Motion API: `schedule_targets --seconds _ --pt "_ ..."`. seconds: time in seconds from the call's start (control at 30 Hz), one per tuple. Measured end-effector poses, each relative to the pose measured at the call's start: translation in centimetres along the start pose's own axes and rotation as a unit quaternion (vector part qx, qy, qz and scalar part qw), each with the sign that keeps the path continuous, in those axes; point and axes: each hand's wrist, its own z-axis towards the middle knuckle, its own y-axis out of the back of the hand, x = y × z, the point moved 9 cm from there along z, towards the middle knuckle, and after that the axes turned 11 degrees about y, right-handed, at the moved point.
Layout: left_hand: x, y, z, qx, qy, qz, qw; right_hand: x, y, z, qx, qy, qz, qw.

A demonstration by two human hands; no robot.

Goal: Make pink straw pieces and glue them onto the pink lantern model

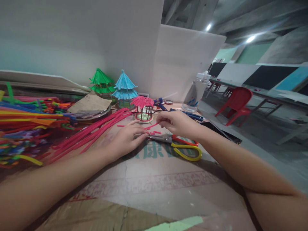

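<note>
The little pink house (143, 109) stands on the table (134, 179), just past the two hands and between them. The left hand (127, 137) is low in front of it, fingers bent and thumb apart, and I can't tell if it holds anything. The right hand (176, 122) is on the other side, fingers curled in. A thin pink stick (151, 126) ends at its fingertips, but I can't tell if they pinch it. Small pink bits (157, 132) lie between the hands, near the scissors (186, 150). Long pink stems (96, 131) lie beside the left hand.
</note>
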Motion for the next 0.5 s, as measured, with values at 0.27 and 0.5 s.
schedule_targets --seconds 0.27,0.5 --pt "0.82 -0.57 0.05 0.03 0.04 -0.029 0.998 0.44 0.16 0.12 -0.029 0.013 -0.02 0.999" --pt "0.93 -0.75 -0.06 0.045 0.055 -0.036 0.997 0.85 0.09 0.12 -0.031 0.024 -0.028 0.999"
